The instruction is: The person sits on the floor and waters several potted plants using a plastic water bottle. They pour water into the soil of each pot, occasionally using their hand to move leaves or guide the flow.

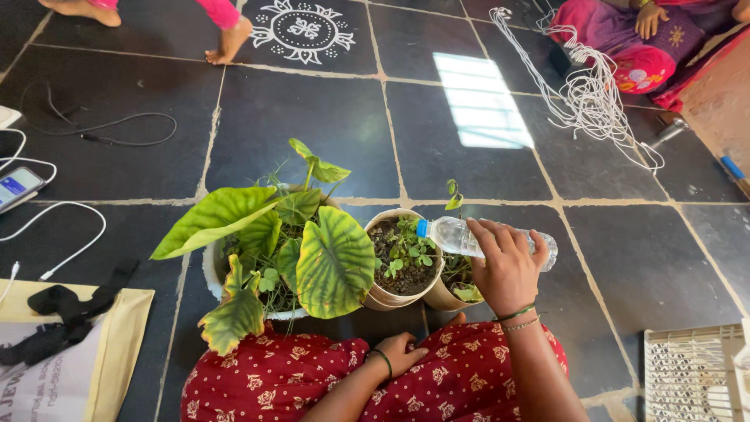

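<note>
My right hand (506, 267) grips a clear plastic water bottle (455, 236) with a blue cap, held sideways so its cap end points at a small beige pot (381, 291) of dark soil and little green plants. A second small pot (445, 295) sits just right of it, partly hidden under the bottle and my hand. To the left stands a white pot (212, 270) with a large-leafed green and yellow plant (334, 262). My left hand (400, 353) rests on my lap, on red floral cloth (273, 379), holding nothing, fingers loosely curled.
Dark stone floor tiles (297, 133) all around. A phone (17, 186) with white cables lies at far left, a beige bag (101, 359) with black straps at lower left. White cord (586, 98) is piled upper right by a seated person. A white crate (691, 375) sits lower right. Another person's bare feet (226, 43) are at the top.
</note>
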